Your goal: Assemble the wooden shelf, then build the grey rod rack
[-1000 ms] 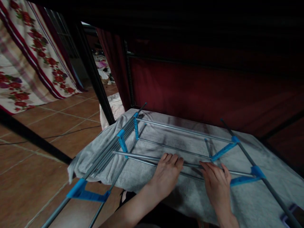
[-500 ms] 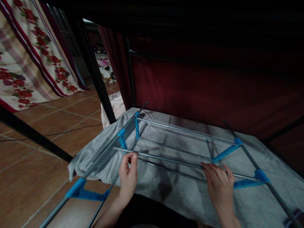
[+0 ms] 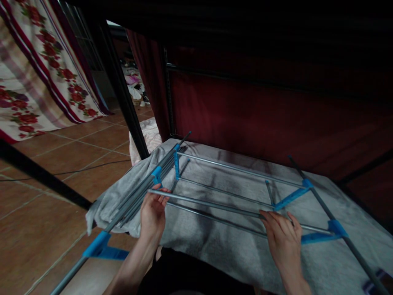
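**Gray tube (image 3: 208, 202) spans from left hand (image 3: 152, 215) to right hand (image 3: 282, 233)**

In the head view, I see the tube crossing between both hands, above the gray blanket (image 3: 215, 250). Its free end reaches slightly past the left hand's fingers. Beyond the right hand, a tube section runs to a blue bracket (image 3: 337, 228). Just to the left of the left hand lies a bundle of gray tubes (image 3: 135, 205).

My left hand is half curled, with the tube across its fingers; how firmly it holds, I cannot tell. My right hand is closed over the tube.

The left forearm rises leaning rightward, palm turned up; the right one leans leftward, back of the hand uppermost.
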Available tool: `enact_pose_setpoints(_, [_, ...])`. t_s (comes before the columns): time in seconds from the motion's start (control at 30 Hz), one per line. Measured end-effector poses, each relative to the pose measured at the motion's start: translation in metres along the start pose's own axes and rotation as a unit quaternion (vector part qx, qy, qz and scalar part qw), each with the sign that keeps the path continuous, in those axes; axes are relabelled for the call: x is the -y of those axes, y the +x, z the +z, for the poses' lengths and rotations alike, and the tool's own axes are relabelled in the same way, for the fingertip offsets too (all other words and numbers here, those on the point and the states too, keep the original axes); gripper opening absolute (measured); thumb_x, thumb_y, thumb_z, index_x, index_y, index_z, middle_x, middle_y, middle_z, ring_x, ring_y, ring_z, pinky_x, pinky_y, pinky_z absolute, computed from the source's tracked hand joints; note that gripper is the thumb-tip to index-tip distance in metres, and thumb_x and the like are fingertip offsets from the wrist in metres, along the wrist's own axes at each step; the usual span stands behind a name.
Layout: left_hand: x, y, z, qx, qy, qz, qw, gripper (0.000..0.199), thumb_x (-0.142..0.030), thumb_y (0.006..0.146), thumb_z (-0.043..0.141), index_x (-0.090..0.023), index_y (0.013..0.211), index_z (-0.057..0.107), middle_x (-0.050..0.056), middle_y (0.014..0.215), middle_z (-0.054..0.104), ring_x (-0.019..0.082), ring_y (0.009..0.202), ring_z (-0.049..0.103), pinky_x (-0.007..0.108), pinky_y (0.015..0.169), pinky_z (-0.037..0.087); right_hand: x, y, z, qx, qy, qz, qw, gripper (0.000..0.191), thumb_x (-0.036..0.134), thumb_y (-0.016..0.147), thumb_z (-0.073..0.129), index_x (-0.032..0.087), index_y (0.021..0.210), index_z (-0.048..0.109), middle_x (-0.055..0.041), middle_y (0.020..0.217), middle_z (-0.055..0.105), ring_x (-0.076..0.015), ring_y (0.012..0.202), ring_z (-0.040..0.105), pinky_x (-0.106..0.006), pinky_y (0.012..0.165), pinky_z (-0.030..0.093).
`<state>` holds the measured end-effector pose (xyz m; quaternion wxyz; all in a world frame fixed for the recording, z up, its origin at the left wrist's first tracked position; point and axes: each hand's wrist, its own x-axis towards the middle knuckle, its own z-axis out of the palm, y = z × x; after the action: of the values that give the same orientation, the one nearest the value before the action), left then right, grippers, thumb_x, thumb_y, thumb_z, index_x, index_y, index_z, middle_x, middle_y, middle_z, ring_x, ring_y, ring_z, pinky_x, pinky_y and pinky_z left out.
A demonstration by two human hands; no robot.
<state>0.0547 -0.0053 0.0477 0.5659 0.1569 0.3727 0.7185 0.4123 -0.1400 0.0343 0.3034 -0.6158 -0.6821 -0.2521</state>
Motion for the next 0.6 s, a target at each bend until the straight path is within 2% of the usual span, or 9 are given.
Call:
enact_pose_setpoints(0.07, [-0.003, -0.001, 0.000, 0.015, -0.007, 0.014, 1.000, 0.028, -0.018, 0.067, 0.064, -0.018, 0.095, 0.066, 0.002, 0.082, 0.069, 0.015, 0.080, 0.065, 0.025, 0.074, 0.051, -0.001, 0.000, 0.000, 0.002, -0.001, 0.001, 1.000, 0.024, 0.029, 0.099, 0.047, 0.023, 0.116, 0.064, -0.0042, 0.099, 0.071, -0.0194, 0.094, 0.063, -0.050, 0.109, 0.029])
enact_pose_setpoints(0.2, [-0.007, -0.002, 0.001, 0.032, -0.016, 0.014, 0.999, 0.024, -0.024, 0.072, 0.064, -0.018, 0.094, 0.067, 0.003, 0.083, 0.069, 0.015, 0.081, 0.064, 0.025, 0.072, 0.052, 0.000, 0.001, 0.001, 0.009, -0.004, 0.003, 1.000, 0.024, 0.028, 0.098, 0.048, 0.024, 0.116, 0.064, -0.0041, 0.099, 0.070, -0.0197, 0.093, 0.063, -0.049, 0.109, 0.028])
enact_pose_setpoints(0.47, [-0.003, 0.000, 0.003, -0.004, 0.039, 0.034, 0.999, 0.016, -0.022, 0.073, 0.067, -0.017, 0.088, 0.068, 0.001, 0.079, 0.067, 0.012, 0.072, 0.060, 0.019, 0.061, 0.049, 0.006, 0.002, 0.003, 0.012, 0.011, 0.016, 1.000, 0.024, 0.022, 0.096, 0.052, 0.024, 0.117, 0.064, -0.0039, 0.098, 0.070, -0.0195, 0.093, 0.063, -0.049, 0.108, 0.030])
enact_pose_setpoints(0.6, [-0.004, 0.008, -0.010, -0.031, 0.082, 0.024, 0.996, 0.009, -0.020, 0.075, 0.064, -0.019, 0.083, 0.067, 0.000, 0.073, 0.065, 0.012, 0.066, 0.058, 0.021, 0.058, 0.051, 0.016, 0.005, 0.003, 0.031, 0.027, 0.025, 0.999, 0.028, 0.017, 0.097, 0.049, 0.026, 0.119, 0.064, -0.0031, 0.098, 0.069, -0.0184, 0.095, 0.062, -0.046, 0.109, 0.032])
